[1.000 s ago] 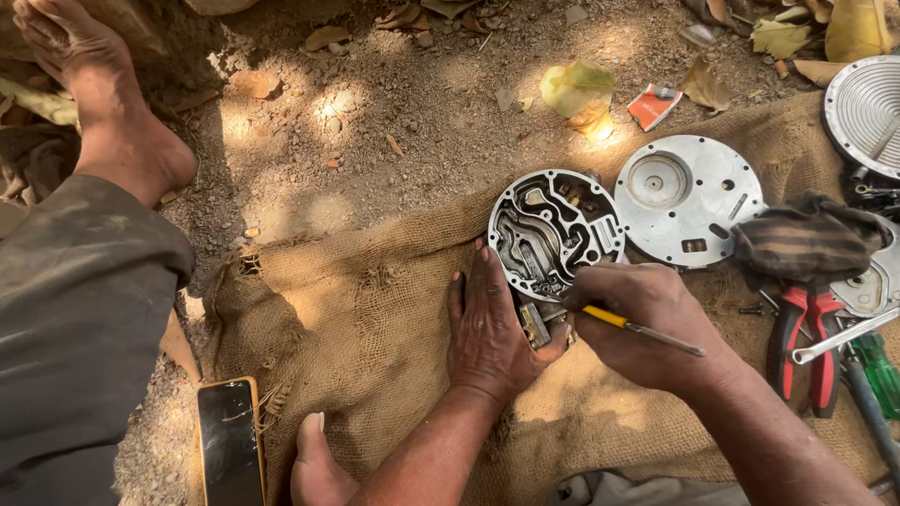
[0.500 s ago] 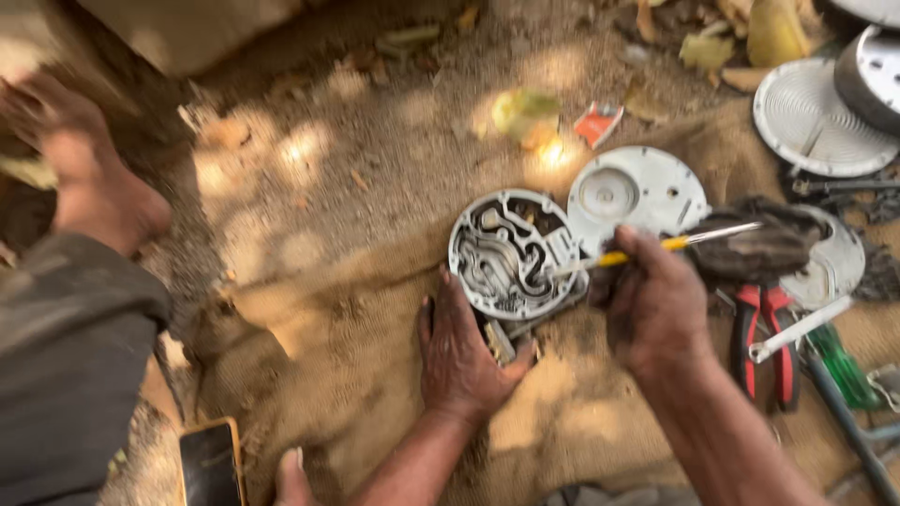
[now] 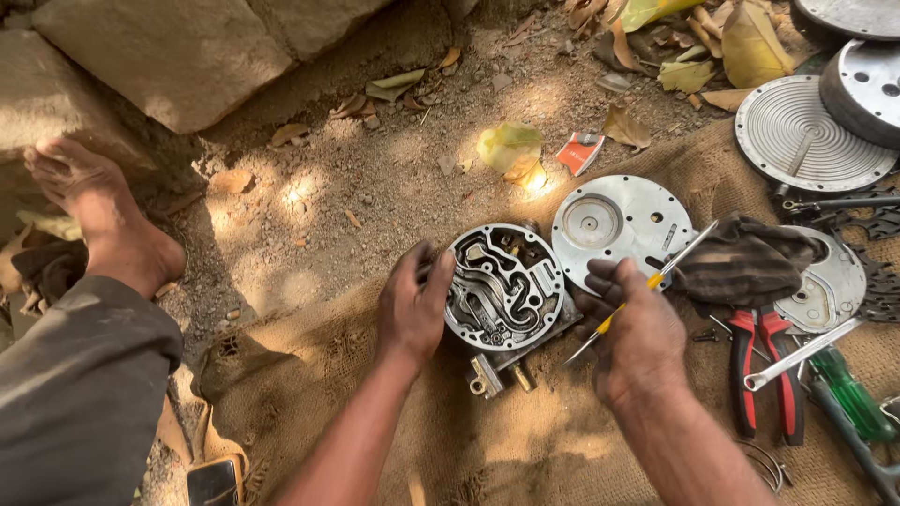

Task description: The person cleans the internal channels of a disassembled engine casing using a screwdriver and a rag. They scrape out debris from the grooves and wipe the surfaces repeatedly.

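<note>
A round metal housing (image 3: pixel 502 286) with curved inner channels lies on brown burlap sacking (image 3: pixel 450 431). My left hand (image 3: pixel 412 305) rests on its left rim, fingers curled over the edge. Just right of the housing, my right hand (image 3: pixel 633 337) grips a thin tool with a yellow handle (image 3: pixel 647 286); the tool slants from lower left to upper right, its lower tip beside the housing's right side. A flat round metal cover plate (image 3: pixel 614 225) lies behind the right hand.
Red-handled pliers (image 3: pixel 764 370), a spanner (image 3: pixel 802 351), a green-handled screwdriver (image 3: pixel 848 394), a dark rag (image 3: pixel 745 262) and round metal discs (image 3: pixel 811 131) lie at the right. Stone blocks (image 3: pixel 169 56) stand at the back, a bare foot (image 3: pixel 103 220) and a trouser leg (image 3: pixel 80 394) at the left, a phone (image 3: pixel 214 483) below.
The view has shifted, so the housing sits further right. My left hand has gone from the sacking below the housing to its left rim. My right hand has lowered, still holding the yellow-handled tool.
</note>
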